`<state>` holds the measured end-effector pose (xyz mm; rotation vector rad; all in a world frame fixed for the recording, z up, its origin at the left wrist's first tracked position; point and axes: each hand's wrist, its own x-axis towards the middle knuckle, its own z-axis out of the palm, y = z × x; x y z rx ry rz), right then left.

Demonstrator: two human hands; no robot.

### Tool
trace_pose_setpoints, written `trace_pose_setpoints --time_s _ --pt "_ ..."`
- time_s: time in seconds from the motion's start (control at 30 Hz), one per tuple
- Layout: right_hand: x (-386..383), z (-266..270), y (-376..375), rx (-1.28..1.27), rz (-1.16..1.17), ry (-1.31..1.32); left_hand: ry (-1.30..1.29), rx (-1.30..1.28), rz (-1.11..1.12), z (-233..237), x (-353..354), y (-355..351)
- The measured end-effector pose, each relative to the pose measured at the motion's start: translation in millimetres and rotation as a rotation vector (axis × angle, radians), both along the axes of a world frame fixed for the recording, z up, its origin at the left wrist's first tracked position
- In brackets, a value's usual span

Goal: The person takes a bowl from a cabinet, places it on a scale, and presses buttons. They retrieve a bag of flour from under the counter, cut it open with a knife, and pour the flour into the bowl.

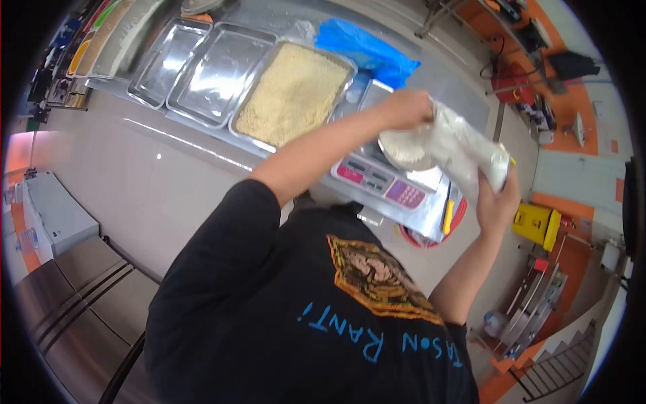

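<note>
Scale [390, 185] blocks directly beneath both hands; crumb tray [293, 94] just beside left hand [406, 108]; bare tabletop [447, 84] beyond right hand [498, 198] passable.

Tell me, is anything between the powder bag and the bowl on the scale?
No, nothing visible is. The left hand and right hand hold the bag tilted right over the bowl on the scale, with no gap showing.

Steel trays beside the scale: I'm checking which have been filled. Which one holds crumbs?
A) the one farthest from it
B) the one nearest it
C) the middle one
B: the crumb tray lies next to the scale; the middle tray and the far tray show bare metal.
</note>
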<state>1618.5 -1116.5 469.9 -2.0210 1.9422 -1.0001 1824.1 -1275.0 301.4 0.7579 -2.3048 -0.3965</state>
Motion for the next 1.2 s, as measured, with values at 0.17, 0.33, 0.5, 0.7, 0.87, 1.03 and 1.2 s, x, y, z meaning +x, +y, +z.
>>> trace_pose_setpoints --time_s 0.17,0.33,0.5,0.7,0.87,1.03,1.2 --pt "-8 -4 1 0.023 -0.014 0.043 -0.028 0.014 0.024 -2 -8 9" --pt "-2 -2 3 0.121 -0.112 0.04 -0.016 0.017 -0.003 -8 -7 18" --pt "-6 -5 16 0.058 -0.05 0.028 0.026 0.06 -0.038 -3 -2 3" --pt "3 4 13 0.106 -0.125 0.032 0.036 0.057 -0.039 -1 -6 11" --pt "-1 -7 20 0.031 -0.088 -0.023 0.053 0.135 -0.007 -3 -7 18" --pt "-6 -8 7 0.091 -0.178 0.019 0.072 0.06 0.032 -1 -1 2" --pt "-9 -4 4 0.141 -0.183 0.017 0.049 0.074 0.065 5 -1 2"
